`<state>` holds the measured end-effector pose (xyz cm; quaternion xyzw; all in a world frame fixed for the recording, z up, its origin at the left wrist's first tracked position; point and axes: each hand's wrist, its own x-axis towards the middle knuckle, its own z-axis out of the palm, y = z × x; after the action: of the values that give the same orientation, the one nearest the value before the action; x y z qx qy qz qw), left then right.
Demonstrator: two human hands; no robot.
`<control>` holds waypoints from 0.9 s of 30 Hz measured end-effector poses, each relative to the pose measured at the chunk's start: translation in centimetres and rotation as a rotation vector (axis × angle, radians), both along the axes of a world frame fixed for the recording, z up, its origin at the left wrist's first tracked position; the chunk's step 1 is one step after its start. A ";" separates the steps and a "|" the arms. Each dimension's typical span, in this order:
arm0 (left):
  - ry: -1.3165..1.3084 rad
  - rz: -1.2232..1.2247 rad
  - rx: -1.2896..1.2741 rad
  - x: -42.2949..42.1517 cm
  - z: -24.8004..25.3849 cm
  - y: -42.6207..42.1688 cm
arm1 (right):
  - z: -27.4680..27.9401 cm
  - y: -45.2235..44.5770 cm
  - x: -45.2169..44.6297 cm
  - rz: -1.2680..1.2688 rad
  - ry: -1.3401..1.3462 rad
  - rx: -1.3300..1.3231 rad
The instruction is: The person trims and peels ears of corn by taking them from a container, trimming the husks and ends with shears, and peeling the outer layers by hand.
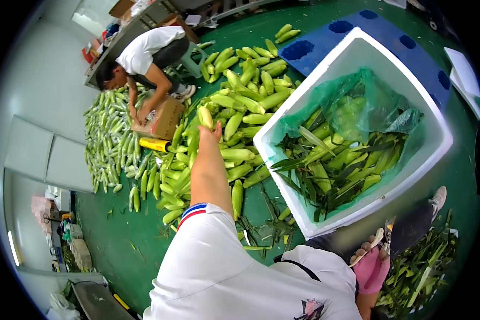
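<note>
My left hand point(210, 132) is stretched out over a large pile of green corn ears point(245, 101), its fingers closed round the base of one ear of corn point(205, 117). That ear stands upright and looks paler than those around it. Low on the right, my right hand point(370, 268) wears a pink glove and grips a pair of pruning shears point(389, 230) with pale handles. Between my hands stands a white foam box point(304, 216), lined with green plastic point(384, 109) and holding corn ears and cut leaves point(336, 170).
Across the pile a person point(150, 56) bends over a cardboard box point(165, 118), near a yellow roll point(154, 144). Wrapped corn ears point(109, 138) are heaped beside them. Husk leaves point(421, 272) lie by my leg. A blue pallet point(336, 32) lies behind the foam box.
</note>
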<state>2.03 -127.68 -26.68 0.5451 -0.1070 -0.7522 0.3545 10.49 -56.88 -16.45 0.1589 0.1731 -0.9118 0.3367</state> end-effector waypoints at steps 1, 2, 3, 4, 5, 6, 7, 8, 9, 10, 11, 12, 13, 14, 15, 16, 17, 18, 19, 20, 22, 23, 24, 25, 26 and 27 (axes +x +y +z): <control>0.024 -0.079 -0.073 -2.6 -2.1 -0.7 | 0.1 -0.3 -0.1 -0.004 -0.009 0.016; 0.036 -0.060 -0.038 -5.9 -2.4 0.5 | 0.6 -0.5 0.1 -0.028 -0.022 0.038; 0.001 -0.197 -0.256 -8.9 -4.6 1.2 | 2.3 -1.4 -0.3 -0.035 -0.027 0.118; -0.038 -0.297 -0.479 -11.9 -7.0 1.8 | 3.4 -2.0 -0.6 -0.061 -0.008 0.170; -0.044 -0.253 -0.739 -13.2 -2.8 9.4 | 3.1 -1.4 -0.3 -0.067 -0.037 0.155; -0.045 -0.190 -0.995 -14.5 2.2 17.6 | 2.2 -1.0 0.0 -0.064 -0.064 0.132; 0.055 -0.476 -1.192 -14.7 2.7 21.4 | 2.1 -0.8 0.0 -0.052 -0.055 0.118; 0.044 -0.739 -1.356 -15.1 1.4 24.7 | 1.5 -0.3 0.4 -0.061 -0.070 0.106; -0.200 -1.022 -1.601 -14.8 1.1 28.5 | 1.7 -0.1 0.8 -0.078 -0.083 0.124; -0.099 -1.114 -1.747 -15.6 -0.5 31.9 | 2.1 -0.1 1.1 -0.093 -0.094 0.140; -0.295 -1.268 -1.981 -16.4 -3.0 34.1 | 2.6 0.2 1.6 -0.097 -0.069 0.222; -0.778 -1.569 -1.975 -16.3 -5.4 36.3 | 3.3 0.5 2.1 -0.101 -0.046 0.302; -0.913 -1.600 -1.994 -16.0 -6.3 37.6 | 3.9 0.9 2.6 -0.106 -0.024 0.378; -1.052 -1.626 -2.016 -15.5 -6.9 38.5 | 4.6 1.3 2.9 -0.125 0.011 0.388; -1.093 -1.565 -2.098 -14.9 -7.7 39.3 | 5.2 1.8 3.1 -0.149 0.048 0.397; -1.131 -1.499 -2.182 -14.1 -8.6 39.9 | 5.4 2.2 3.5 -0.176 0.085 0.405; -1.167 -1.429 -2.267 -13.3 -9.5 40.2 | 4.9 3.3 4.1 -0.170 0.147 0.392; -1.115 -1.390 -2.238 -13.2 -10.4 40.1 | 5.1 3.7 4.5 -0.210 0.151 0.396; -1.050 -1.411 -2.197 -13.2 -10.4 39.7 | 5.5 3.9 4.5 -0.253 0.155 0.396; -0.991 -1.430 -2.156 -13.1 -9.9 39.4 | 5.7 4.3 4.5 -0.296 0.159 0.392; -0.713 -1.354 -2.004 -12.1 -8.5 39.5 | 5.8 5.3 4.8 -0.377 0.105 0.467; -0.617 -1.308 -1.902 -11.2 -7.6 39.7 | 5.7 6.0 5.0 -0.423 0.126 0.471; -0.528 -1.262 -1.797 -10.2 -6.5 39.6 | 5.6 6.6 5.4 -0.466 0.145 0.474; -0.392 -1.194 -1.710 -9.0 -5.2 39.1 | 5.4 7.2 6.2 -0.510 0.127 0.545; -0.259 -1.127 -1.617 -8.2 -3.5 38.4 | 5.6 7.8 6.5 -0.545 0.143 0.569; -0.043 -1.212 -1.334 -7.2 0.4 38.6 | 5.3 8.3 6.8 -0.547 0.168 0.619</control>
<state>-5.13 -89.04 -26.25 0.0899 -0.7969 -0.5813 0.1377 17.29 -48.61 -11.11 0.2177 0.4174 -0.8823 0.0034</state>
